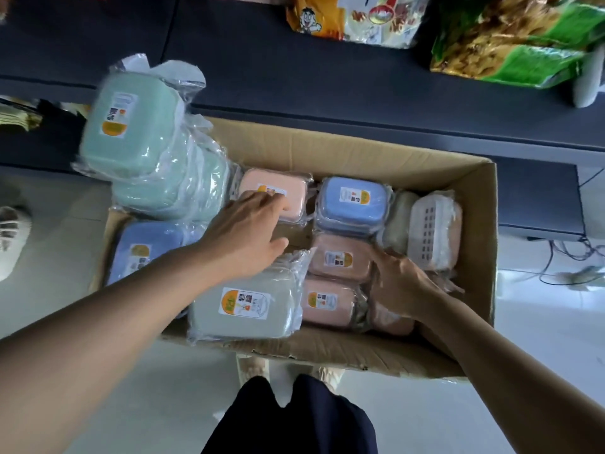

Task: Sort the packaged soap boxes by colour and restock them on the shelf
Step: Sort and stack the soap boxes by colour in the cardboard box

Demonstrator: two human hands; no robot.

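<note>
Overhead view of an open cardboard carton (471,204) standing on a pale floor (98,371) against a dark shelf unit (294,80). The carton holds soap boxes sealed in clear plastic. A stack of mint-green soap boxes (131,132) rises at its far-left corner, leaning over the carton's edge toward the shelf. Below it lies a blue soap box (144,247), partly hidden by the left forearm. A grey-green soap box (245,309) rests against the near wall. At centre, a peach soap box (278,194) lies near the far wall, with a second blue soap box (352,204) just beside it on the right. Two pink soap boxes (337,276) lie one behind the other in front of the blue one. At far right a box stands on edge, showing its slotted white underside (432,231). The left hand (245,234) reaches across the carton, fingers extended and slightly spread, fingertips touching the top of the peach box. The right hand (399,280) rests among the pink boxes with fingers loosely bent downward; whether it grips anything cannot be told. Snack bags (510,40) occupy the upper shelf at the far right.
</note>
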